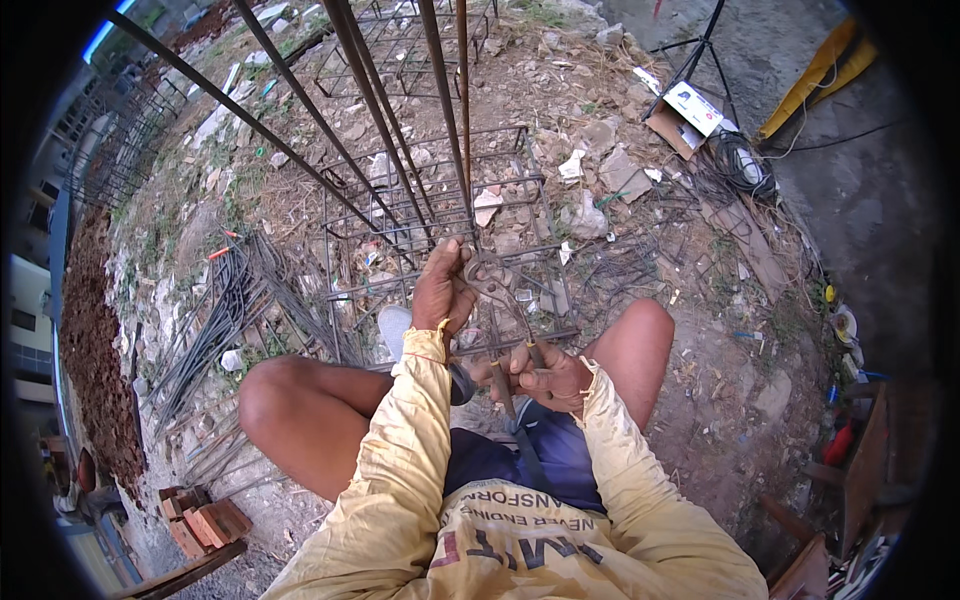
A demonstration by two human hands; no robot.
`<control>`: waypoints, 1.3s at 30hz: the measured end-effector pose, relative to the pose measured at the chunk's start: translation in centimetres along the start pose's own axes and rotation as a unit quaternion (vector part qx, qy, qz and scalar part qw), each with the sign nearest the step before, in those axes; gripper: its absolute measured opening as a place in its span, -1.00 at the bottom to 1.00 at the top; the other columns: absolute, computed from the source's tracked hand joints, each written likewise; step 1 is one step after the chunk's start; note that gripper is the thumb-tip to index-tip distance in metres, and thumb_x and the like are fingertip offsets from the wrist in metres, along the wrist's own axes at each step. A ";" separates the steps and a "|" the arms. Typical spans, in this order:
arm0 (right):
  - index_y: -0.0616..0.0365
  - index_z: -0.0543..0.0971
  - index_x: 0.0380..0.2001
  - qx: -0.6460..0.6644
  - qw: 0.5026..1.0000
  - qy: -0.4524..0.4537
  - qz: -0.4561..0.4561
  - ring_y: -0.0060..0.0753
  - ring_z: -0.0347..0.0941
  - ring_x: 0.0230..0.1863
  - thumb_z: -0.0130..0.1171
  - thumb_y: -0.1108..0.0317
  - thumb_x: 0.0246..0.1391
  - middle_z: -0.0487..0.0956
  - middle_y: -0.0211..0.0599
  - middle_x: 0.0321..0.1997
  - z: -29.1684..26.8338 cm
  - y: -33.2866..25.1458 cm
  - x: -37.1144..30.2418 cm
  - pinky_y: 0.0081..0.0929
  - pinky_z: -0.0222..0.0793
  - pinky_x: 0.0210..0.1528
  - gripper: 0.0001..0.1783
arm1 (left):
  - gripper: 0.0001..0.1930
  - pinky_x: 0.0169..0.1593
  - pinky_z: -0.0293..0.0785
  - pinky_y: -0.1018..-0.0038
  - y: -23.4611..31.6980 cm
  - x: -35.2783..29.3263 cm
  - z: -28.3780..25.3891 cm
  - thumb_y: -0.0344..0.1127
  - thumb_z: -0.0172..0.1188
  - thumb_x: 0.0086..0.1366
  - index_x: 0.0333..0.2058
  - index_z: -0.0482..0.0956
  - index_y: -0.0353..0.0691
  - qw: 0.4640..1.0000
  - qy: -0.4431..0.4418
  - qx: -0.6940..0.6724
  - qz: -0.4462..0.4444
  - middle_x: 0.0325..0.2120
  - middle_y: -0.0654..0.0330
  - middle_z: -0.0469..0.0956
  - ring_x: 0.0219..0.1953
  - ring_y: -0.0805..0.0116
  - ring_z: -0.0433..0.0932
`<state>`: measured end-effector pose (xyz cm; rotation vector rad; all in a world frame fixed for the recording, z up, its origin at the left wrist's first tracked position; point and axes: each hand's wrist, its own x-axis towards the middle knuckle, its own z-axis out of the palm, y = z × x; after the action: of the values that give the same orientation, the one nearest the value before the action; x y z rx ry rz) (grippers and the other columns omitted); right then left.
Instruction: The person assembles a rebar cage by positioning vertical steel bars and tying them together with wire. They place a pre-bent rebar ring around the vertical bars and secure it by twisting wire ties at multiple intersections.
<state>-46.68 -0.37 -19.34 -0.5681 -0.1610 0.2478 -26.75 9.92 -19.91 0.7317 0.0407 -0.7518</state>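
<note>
My right hand [556,382] is wrapped round the handles of a pair of rusty pincers [500,292], whose handles spread slightly apart. The jaws point away from me and lie against the steel bars. My left hand [440,288] is closed just left of the jaws, at the foot of the upright bars; what its fingers pinch is hidden. In front of me lies a rebar mat [545,200] of crossed rods, with several tall upright rods [440,85] rising from it. My knees are bent to either side, and one grey shoe [394,325] shows beside the left hand.
Loose dark rods or wires [225,305] lie bundled at left, with bricks [205,522] below them. Rubble covers the ground. At far right are a tripod [705,45], a white box [692,108], coiled cable [742,168] and yellow cloth [820,75]. Wooden furniture [858,470] stands at lower right.
</note>
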 end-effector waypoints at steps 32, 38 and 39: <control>0.18 0.58 -0.26 -0.467 0.784 0.368 -0.179 -0.54 0.49 -0.54 0.23 0.23 0.11 0.58 -0.34 -0.53 4.0 -5.4 9.2 -0.50 0.38 -0.45 -0.76 | -0.83 -0.09 0.46 0.37 4.3 -8.1 6.6 -0.26 0.13 0.36 -0.13 0.44 -0.11 0.997 0.020 0.017 0.070 -0.32 0.33 0.52 -0.17 0.43 0.51; 0.18 0.57 -0.27 -0.558 0.692 0.377 -0.260 -0.23 0.56 -0.37 0.23 0.26 0.10 0.59 -0.17 -0.40 3.2 -5.1 9.1 -0.34 0.44 -0.32 -0.77 | -0.75 -0.12 0.52 0.47 4.5 -8.3 5.8 -0.33 0.16 0.34 -0.05 0.45 -0.22 0.980 0.038 0.178 0.082 -0.26 0.27 0.54 -0.20 0.45 0.55; 0.18 0.58 -0.27 -0.581 0.673 0.367 -0.274 -0.19 0.57 -0.35 0.24 0.26 0.09 0.59 -0.16 -0.38 3.2 -5.4 9.1 -0.33 0.44 -0.31 -0.78 | -0.74 -0.12 0.53 0.48 4.5 -8.3 5.8 -0.33 0.15 0.34 -0.04 0.45 -0.24 0.979 0.036 0.187 0.079 -0.26 0.27 0.54 -0.20 0.44 0.55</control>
<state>-37.68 -0.69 -12.99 -1.8133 0.3506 -0.7766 -31.32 13.66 -10.49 1.1073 -0.0961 -0.5861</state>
